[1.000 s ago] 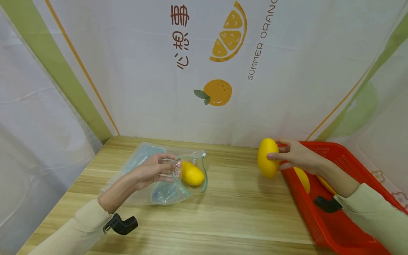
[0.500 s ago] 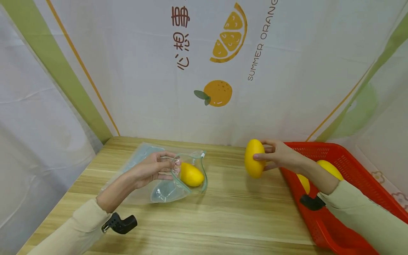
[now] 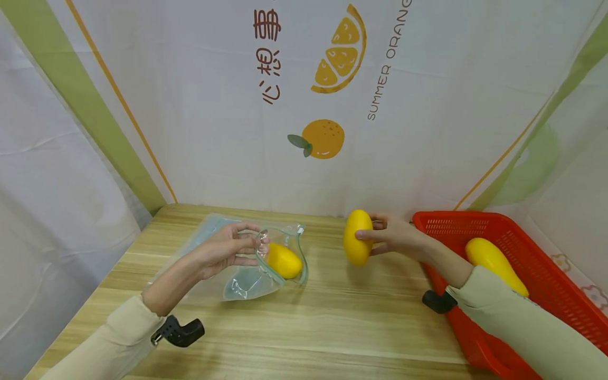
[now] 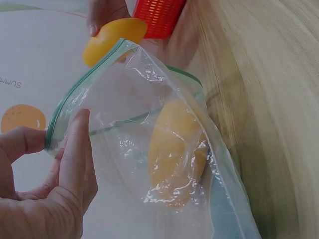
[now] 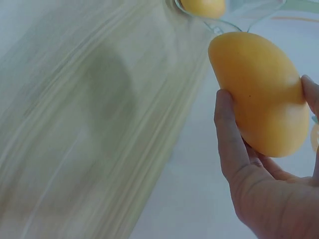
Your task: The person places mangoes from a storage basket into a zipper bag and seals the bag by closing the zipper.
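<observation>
My left hand (image 3: 227,249) pinches the rim of a clear zip bag (image 3: 250,287) that lies on the table with its mouth spread open to the right. Inside the bag, close to the mouth, rests a yellow mango (image 3: 286,261); the left wrist view shows this mango (image 4: 174,144) through the plastic. In my right hand (image 3: 399,238) is a second yellow mango (image 3: 358,237), held upright above the table to the right of the bag. Thumb and fingers span this mango (image 5: 261,94) in the right wrist view.
A red plastic basket (image 3: 451,224) stands at the right with another mango (image 3: 494,264) in it; my right sleeve covers part of it. The wooden table (image 3: 332,327) ends at a printed curtain (image 3: 404,174) behind.
My right hand has carried its mango leftward from the basket toward the bag. The left hand and the bag have hardly moved.
</observation>
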`<state>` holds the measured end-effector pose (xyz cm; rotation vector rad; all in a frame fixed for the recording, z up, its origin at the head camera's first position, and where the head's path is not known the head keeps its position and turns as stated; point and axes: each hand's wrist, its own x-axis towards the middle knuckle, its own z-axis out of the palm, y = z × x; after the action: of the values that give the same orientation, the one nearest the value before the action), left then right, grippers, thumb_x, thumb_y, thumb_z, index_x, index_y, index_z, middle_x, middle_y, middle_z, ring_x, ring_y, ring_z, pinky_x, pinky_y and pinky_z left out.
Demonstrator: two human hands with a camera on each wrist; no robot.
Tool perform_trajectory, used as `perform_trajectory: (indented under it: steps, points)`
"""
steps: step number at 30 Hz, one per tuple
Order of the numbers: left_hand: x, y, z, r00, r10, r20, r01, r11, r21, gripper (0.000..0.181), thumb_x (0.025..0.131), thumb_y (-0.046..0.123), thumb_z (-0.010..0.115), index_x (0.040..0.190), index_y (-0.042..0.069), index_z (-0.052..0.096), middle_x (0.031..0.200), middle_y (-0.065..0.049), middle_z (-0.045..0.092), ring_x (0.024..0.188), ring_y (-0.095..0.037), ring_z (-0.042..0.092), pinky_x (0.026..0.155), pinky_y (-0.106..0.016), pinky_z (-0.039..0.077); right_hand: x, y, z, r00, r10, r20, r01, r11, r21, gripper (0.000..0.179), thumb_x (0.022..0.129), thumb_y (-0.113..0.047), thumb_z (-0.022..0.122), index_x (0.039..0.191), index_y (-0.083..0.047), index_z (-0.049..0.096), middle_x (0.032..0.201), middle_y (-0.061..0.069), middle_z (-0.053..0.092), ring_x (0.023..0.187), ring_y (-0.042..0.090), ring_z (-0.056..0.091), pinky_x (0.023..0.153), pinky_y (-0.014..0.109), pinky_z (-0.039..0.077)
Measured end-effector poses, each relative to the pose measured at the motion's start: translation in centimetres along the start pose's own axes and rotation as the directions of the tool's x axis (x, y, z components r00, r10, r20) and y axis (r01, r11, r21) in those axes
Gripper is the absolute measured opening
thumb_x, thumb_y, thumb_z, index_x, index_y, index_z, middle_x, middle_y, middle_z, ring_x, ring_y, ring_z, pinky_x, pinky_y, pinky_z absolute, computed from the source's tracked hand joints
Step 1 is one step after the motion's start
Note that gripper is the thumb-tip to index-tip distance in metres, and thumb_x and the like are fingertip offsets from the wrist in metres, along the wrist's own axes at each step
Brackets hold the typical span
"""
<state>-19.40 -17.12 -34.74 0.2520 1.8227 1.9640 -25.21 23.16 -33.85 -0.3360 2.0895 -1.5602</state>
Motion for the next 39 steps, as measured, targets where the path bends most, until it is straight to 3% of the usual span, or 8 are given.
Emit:
perform_trajectory:
  steps: [15,34,39]
  points:
    - [0.0,-0.2,0.0,1.000,-0.014,-0.001,0.014,1.000,0.006,0.050,0.100,0.003,0.057,0.142,-0.008,0.034,0.127,-0.024,0.057,0.113,-0.036,0.064,0.089,-0.045,0.058,1.7,-0.4,3.3,0.999,0.010,0.045,-0.009,1.000,-0.006,0.065,0.096,-0.025,0.074,0.145,0.004,0.041,0.122,0.023,0.061,0.108,0.036,0.064,0.087,0.050,0.059]
    - [0.2,-0.4,0.0,1.000,-0.021,-0.008,0.021,1.000,0.005,0.048,0.101,0.003,0.057,0.141,-0.008,0.035,0.125,-0.023,0.058,0.107,-0.029,0.065,0.088,-0.045,0.059,3.1,-0.6,6.3,0.996,-0.015,0.089,0.011,0.999,0.044,0.064,0.091,-0.019,0.078,0.141,0.005,0.045,0.123,0.023,0.062,0.105,0.035,0.065,0.083,0.051,0.060]
    - [0.2,-0.3,0.1,1.000,-0.024,-0.007,0.024,1.000,0.007,0.049,0.101,0.004,0.057,0.143,-0.008,0.034,0.132,-0.029,0.054,0.110,-0.030,0.065,0.088,-0.044,0.059,3.5,-0.5,7.0,0.995,-0.014,0.099,0.011,0.999,0.030,0.067,0.091,-0.020,0.079,0.141,0.006,0.044,0.125,0.022,0.061,0.106,0.035,0.066,0.081,0.051,0.061]
